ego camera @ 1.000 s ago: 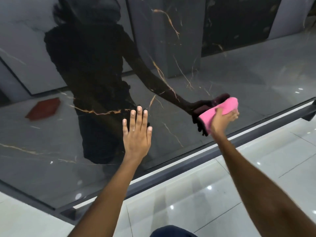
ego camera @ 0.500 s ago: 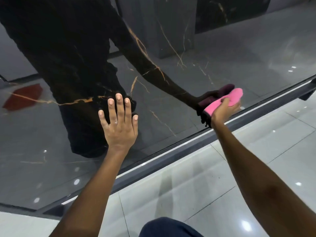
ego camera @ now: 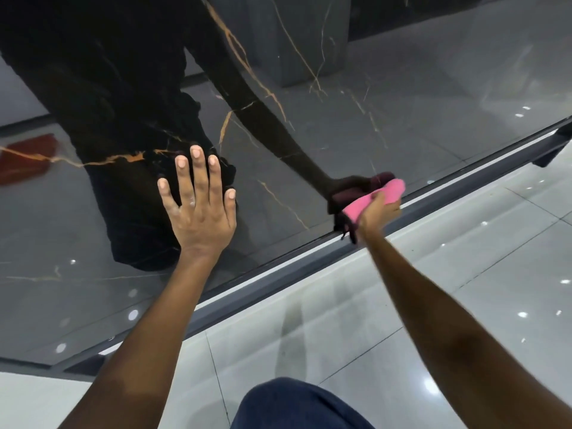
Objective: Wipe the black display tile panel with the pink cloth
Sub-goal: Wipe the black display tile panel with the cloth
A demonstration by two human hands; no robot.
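The black display tile panel (ego camera: 387, 125) is glossy, with thin gold veins, and fills the upper part of the head view. It mirrors my body and arms. My left hand (ego camera: 198, 209) lies flat on the panel with its fingers spread and straight. My right hand (ego camera: 376, 213) grips the pink cloth (ego camera: 376, 196) and holds it against the panel close to its lower edge. Part of the cloth is hidden under my fingers.
A dark metal frame rail (ego camera: 309, 267) runs diagonally along the panel's lower edge. Below it lies a shiny white tiled floor (ego camera: 464, 243). My knee in blue fabric (ego camera: 294, 404) shows at the bottom. A red shape (ego camera: 24, 162) is reflected at the left.
My right hand has carried the pink cloth down the panel to its lower edge by the rail. My left hand has stayed flat on the panel. The view has tilted downward.
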